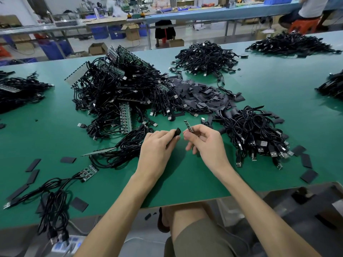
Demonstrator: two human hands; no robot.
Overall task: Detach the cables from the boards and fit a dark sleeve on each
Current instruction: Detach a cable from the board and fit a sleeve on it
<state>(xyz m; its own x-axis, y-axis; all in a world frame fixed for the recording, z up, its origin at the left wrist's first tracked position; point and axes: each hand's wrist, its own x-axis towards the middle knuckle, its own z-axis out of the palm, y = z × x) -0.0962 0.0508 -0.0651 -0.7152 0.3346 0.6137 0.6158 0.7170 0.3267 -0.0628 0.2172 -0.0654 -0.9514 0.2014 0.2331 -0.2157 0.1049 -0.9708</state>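
Electronics assembly workshop on a factory floor. Indicated by: long green-topped workbench [278, 86] heaped with black USB cables [206, 58], circuit-board strips [126, 117] and cut dark sleeves [200, 95]; further benches [204, 14] behind, with seated workers [161, 2]; blue bins [99, 32] and cartons [97, 48] on the floor.

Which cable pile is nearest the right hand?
The pile just right of the right hand, with USB plugs fanned toward the camera; the others lie farther off.
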